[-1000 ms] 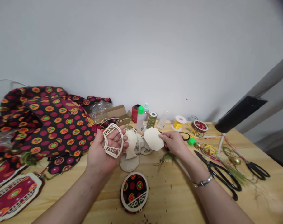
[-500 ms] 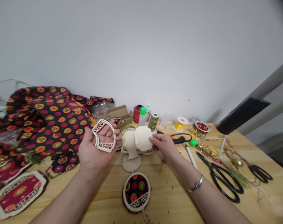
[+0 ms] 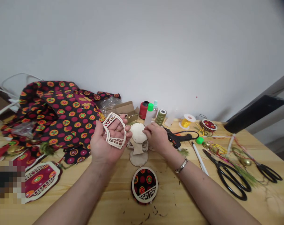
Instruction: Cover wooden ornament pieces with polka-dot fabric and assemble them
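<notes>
Two hands meet just left of frame centre, above the worktop (image 3: 116, 203).

The left hand (image 3: 107, 145) is palm up, with its fingers curled loosely round a frame (image 3: 115, 132) that lies across the palm. The thumb sits at the frame's left edge and the fingertips at its right edge. The frame is pale wood with an arched top, lattice cut-outs at top left and along the bottom, and an open middle.

The right hand (image 3: 157, 137) has its fingers closed on the right edge of a blank (image 3: 137, 131), a plain pale wooden panel with a rounded outline. The blank is held just right of the frame, close to the left fingertips; I cannot tell whether they touch. A bracelet (image 3: 182, 165) is on the right wrist.

Directly below the blank, a pile (image 3: 139, 147) of similar wooden cut-outs rests on the worktop, with a disc (image 3: 138, 159) at its near edge. Lower centre is an oval ornament (image 3: 144, 185), a lattice frame over dotted fabric.

Upper left, a heap of dotted cloth (image 3: 59, 112) reaches to just behind the left hand. A glue gun (image 3: 179, 137) lies just right of the right hand. Behind the hands stand a green-capped bottle (image 3: 149, 114) and an olive spool (image 3: 160, 117). Black scissors (image 3: 228, 175) lie at lower right, well apart from both hands.
</notes>
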`<state>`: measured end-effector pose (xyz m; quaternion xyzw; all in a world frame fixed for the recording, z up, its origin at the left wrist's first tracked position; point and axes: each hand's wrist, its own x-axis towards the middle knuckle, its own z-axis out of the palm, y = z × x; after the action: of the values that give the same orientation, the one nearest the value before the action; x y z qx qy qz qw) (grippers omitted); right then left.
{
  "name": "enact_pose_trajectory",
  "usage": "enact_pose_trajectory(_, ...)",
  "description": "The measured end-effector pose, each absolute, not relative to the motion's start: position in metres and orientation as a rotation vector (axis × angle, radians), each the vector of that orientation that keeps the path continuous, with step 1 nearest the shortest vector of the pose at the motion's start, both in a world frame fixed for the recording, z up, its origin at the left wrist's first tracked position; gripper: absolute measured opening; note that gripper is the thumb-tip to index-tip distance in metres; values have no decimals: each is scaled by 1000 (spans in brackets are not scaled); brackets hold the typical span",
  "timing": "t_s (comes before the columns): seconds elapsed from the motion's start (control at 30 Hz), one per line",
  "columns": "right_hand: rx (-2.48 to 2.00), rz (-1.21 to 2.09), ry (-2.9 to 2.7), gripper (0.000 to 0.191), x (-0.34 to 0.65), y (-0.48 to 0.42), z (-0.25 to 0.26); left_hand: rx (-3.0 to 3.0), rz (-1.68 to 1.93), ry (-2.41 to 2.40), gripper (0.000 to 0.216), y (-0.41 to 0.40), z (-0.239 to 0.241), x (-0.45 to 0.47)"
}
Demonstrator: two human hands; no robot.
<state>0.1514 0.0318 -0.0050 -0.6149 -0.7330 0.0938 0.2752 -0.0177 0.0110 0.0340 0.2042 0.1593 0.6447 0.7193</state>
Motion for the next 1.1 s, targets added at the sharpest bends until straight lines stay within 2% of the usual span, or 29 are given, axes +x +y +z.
enact_pose_trajectory(0.2, -1606, 123, -2227, 26, 152, 33, -10, 451, 1409, 349, 63, 10, 33, -18)
enact_pose_trajectory(0.4, -1568, 122, -2242, 37, 156, 31, 0, 424, 1409, 373, 62, 9, 34, -17)
enact_pose_trajectory(0.47, -1566, 122, -2164, 36, 160, 29, 6, 411, 1416, 380, 62, 9, 35, -17)
enact_pose_trajectory(0.53, -1520, 147, -2012, 26, 164, 25, 12, 402, 1411, 389, 61, 10, 35, -16)
enact_pose_trajectory(0.63, -1427, 294, -1758, 14, 169, 13, 22, 383, 1364, 450, 61, 10, 35, -14)
enact_pose_trajectory(0.73, -1383, 496, -1628, 25, 172, -3, 33, 395, 1140, 541, 58, 3, 35, -6)
enact_pose_trajectory(0.8, -1339, 597, -1602, 22, 173, -15, 40, 459, 912, 553, 54, -5, 34, 1)
enact_pose_trajectory(0.87, -1306, 734, -1628, 26, 176, -26, 45, 569, 728, 557, 50, -15, 35, 9)
enact_pose_trajectory(1.0, -1253, 1018, -1674, 15, 182, -40, 50, 765, 533, 650, 52, -29, 37, 17)
enact_pose_trajectory(1.1, -1243, 1110, -1601, 15, 186, -45, 49, 828, 504, 669, 48, -33, 34, 18)
